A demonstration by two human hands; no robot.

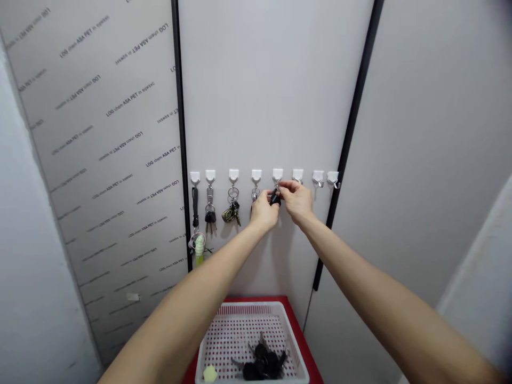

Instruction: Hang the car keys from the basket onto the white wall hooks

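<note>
My left hand (pixel 265 211) pinches a black-headed key (pixel 275 197) just below a white wall hook (pixel 277 174). Fingers closed, my right hand (pixel 298 200) meets it from the right, at the key's metal ring by the hook. Whether the ring sits on the hook I cannot tell. On the neighbouring hook to the left hangs a key ring (pixel 255 192), its lower part hidden behind my left hand. Further left hang a bunch with a bronze-coloured charm (pixel 229 215), a bunch of black-headed keys (pixel 210 216), and a dark strap (pixel 195 207) with a pale green charm (pixel 199 248).
Two bare hooks (pixel 318 177) are on the right end of the row; another hook (pixel 297 175) is partly behind my right hand. Below, a white perforated basket (pixel 294 341) holds black-headed keys (pixel 262 360) and a pale yellow piece (pixel 210 373). It stands on a red surface (pixel 310 357).
</note>
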